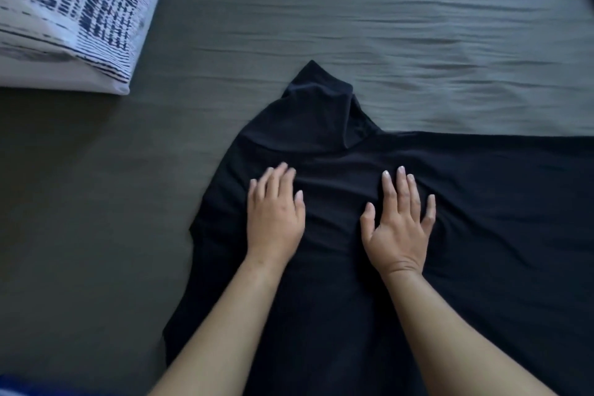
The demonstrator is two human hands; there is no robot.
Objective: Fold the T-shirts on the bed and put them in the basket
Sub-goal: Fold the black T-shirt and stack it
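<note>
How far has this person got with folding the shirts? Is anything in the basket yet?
Early days. A dark T-shirt lies spread on the bed, one part near its top already turned in. In hand: the left hand and right hand lie flat and open on it, apparently smoothing. Left: the remaining folds and the move to the basket, which is not in view, so I cannot tell what it holds.

The scene is dim, with soft light reaching the grey bed sheet (450,26) from the upper right while the lower left sinks into shadow. The black T-shirt (482,202) shows almost no fold detail. Motion blur smears the patterned pillow (64,10) and the sheet's wrinkles.
</note>
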